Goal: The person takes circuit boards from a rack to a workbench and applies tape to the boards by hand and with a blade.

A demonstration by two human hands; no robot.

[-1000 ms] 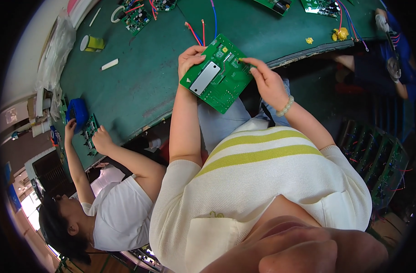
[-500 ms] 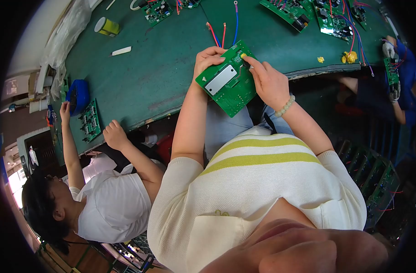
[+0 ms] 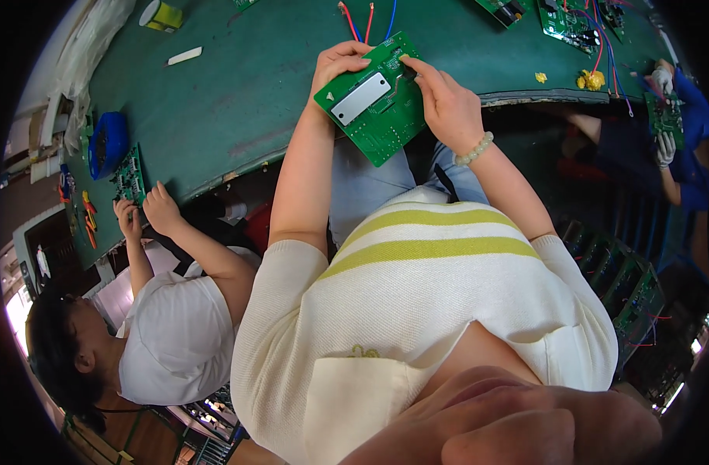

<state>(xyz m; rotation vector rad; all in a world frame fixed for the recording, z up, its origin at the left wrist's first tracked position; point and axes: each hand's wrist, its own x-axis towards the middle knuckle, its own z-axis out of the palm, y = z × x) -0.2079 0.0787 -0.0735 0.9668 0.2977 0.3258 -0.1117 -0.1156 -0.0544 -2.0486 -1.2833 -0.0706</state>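
A green circuit board [image 3: 385, 128], tilted, is held over the table's near edge with its solder side facing up. A white rectangular plate [image 3: 360, 99] lies across it. My left hand [image 3: 339, 68] is closed on its upper left edge, thumb on top. At the upper right part of the board, my right hand [image 3: 449, 105] has its index fingertip pressed on a small yellow putty-like lump [image 3: 403, 57], other fingers curled in. The fingertip covers most of the lump. Red wires [image 3: 350, 19] and a blue wire [image 3: 391, 19] rise beyond the board.
On the green table [image 3: 246, 101] are a white strip [image 3: 184, 56], a yellow-green can [image 3: 160, 15], yellow lumps [image 3: 591, 80] and more circuit boards [image 3: 567, 27]. At left a co-worker's hands [image 3: 149, 213] touch a board near a blue container [image 3: 108, 145]. Another person's gloved hands [image 3: 664, 147] hold a board at right.
The view has shifted, so the table sits higher in it. My right index finger stays on the yellow lump. The left co-worker's hand has left the blue container for the board.
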